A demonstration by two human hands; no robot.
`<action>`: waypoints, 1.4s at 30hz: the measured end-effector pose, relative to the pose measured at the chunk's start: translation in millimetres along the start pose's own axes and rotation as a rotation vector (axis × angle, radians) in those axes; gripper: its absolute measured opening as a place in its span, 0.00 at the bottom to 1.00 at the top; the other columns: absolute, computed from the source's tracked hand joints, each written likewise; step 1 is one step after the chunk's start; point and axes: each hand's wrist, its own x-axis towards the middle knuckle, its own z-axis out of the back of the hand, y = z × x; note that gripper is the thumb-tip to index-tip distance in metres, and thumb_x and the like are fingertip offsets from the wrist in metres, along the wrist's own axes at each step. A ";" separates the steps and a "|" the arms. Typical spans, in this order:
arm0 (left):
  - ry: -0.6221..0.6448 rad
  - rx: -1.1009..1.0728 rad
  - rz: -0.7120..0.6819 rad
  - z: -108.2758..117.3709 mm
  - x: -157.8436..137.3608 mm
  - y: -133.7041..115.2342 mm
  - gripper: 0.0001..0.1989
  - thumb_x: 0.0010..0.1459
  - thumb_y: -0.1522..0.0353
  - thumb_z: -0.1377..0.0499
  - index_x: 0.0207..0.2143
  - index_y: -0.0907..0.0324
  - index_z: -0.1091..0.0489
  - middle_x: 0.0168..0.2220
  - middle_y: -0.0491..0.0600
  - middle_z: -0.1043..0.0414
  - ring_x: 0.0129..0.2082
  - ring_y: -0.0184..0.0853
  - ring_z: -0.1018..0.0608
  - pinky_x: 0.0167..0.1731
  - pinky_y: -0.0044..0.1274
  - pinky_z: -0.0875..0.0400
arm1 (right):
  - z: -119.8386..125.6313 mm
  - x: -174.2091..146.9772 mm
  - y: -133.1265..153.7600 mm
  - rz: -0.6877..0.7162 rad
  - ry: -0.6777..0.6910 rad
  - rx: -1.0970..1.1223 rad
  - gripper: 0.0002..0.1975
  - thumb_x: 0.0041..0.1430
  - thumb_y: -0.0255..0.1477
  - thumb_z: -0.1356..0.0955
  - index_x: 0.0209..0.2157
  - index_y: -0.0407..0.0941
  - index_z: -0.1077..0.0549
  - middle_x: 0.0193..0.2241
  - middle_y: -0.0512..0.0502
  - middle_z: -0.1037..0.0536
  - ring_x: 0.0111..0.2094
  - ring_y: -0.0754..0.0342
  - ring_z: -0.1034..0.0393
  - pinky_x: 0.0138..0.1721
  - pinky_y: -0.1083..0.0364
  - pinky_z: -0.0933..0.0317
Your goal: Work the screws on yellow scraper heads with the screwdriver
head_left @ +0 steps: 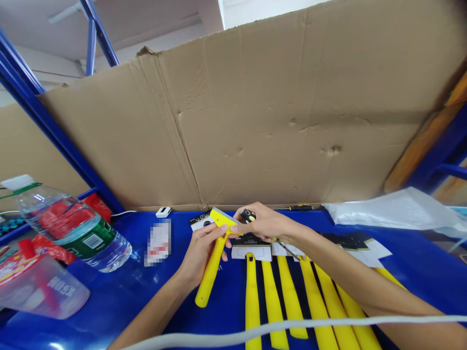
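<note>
My left hand (200, 253) is wrapped round a yellow scraper (210, 274), its wide head up and its handle slanting down to the left. A grey strip runs along the top edge of the head. My right hand (260, 222) grips a screwdriver (248, 215) with a black and yellow handle. The screwdriver's thin shaft (290, 250) sticks out below the palm, pointing down and right, away from the scraper. Right-hand fingertips touch the right end of the scraper head. Below my right hand and forearm lie several yellow handles (252, 296) side by side, partly covered by the forearm.
Black-and-white cards (251, 252) lie behind the handles. A water bottle (87, 238) and a plastic cup (69, 291) stand at the left. A white cable (219, 339) crosses the foreground. Cardboard (255, 121) walls off the blue table's (146, 301) back; a plastic bag (394, 209) lies right.
</note>
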 end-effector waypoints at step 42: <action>0.235 1.084 -0.391 62.2 -19.0 19.6 0.11 0.71 0.60 0.42 0.37 0.56 0.26 0.40 0.49 0.24 0.41 0.37 0.24 0.46 0.29 0.30 | 35.7 -37.2 24.9 0.132 0.004 -0.355 0.14 0.54 0.40 0.23 0.36 0.43 0.18 0.25 0.50 0.25 0.19 0.61 0.43 0.18 0.58 0.50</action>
